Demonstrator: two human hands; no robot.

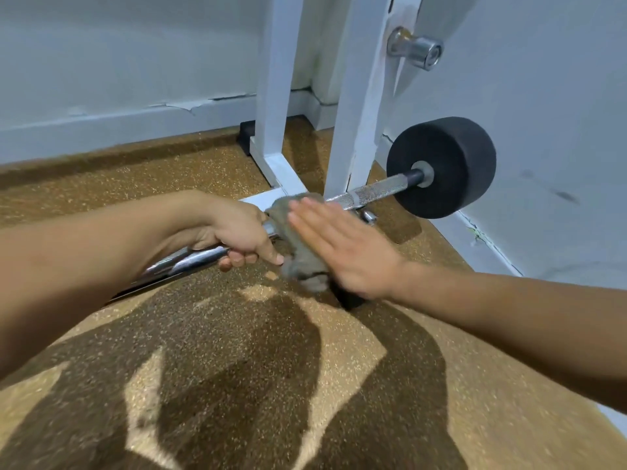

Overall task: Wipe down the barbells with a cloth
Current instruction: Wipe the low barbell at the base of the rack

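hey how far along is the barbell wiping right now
Mid-wipe, it seems. The left hand grips the barbell shaft, while the right hand, fingers straight and blurred, presses the grey cloth draped over the bar's middle. Nothing shows which parts are already clean. Probably left: the knurled section toward the black weight and the smooth shaft under the left hand.

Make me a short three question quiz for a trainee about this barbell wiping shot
1. True or false: the left hand grips the barbell.
2. What does the flat right hand press against the bar? A) sponge B) grey cloth C) brush
3. What colour is the weight at the bar's far end?

Key: 1 true; 2 B; 3 black.
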